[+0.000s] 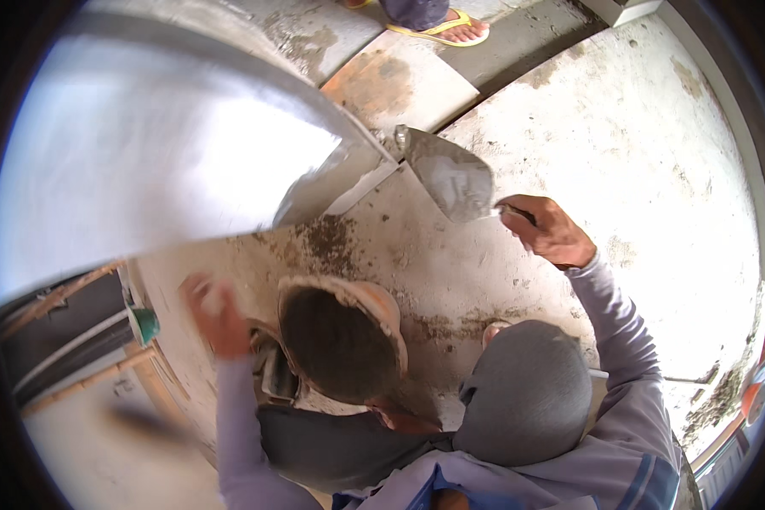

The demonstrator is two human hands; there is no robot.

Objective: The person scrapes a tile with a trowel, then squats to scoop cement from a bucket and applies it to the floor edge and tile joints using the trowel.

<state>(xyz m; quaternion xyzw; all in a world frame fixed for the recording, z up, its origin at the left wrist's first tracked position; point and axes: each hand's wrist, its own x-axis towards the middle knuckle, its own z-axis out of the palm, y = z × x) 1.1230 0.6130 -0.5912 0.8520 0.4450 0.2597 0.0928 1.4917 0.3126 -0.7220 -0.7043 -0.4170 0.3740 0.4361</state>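
My right hand (552,231) is closed round the handle of a trowel (450,174). The trowel's broad grey metal blade is smeared with wet mix and points away to the far left, close to the corner of a large pale panel. My left hand (217,314) is raised beside a round bucket (384,308) and blurred by motion. Its fingers look loosely apart, with nothing seen in them. Dark grey mortar (336,344) fills much of the bucket, whose rim is crusted. The bucket stands in front of my legs, left of my bent knee (527,391).
A big bright panel (161,153) takes up the upper left. At the far side, a person's foot in a yellow flip-flop (450,30) stands near a stained tile (399,85). The pale floor (620,153) is spotted with dried mix. A green object (144,325) lies at the left.
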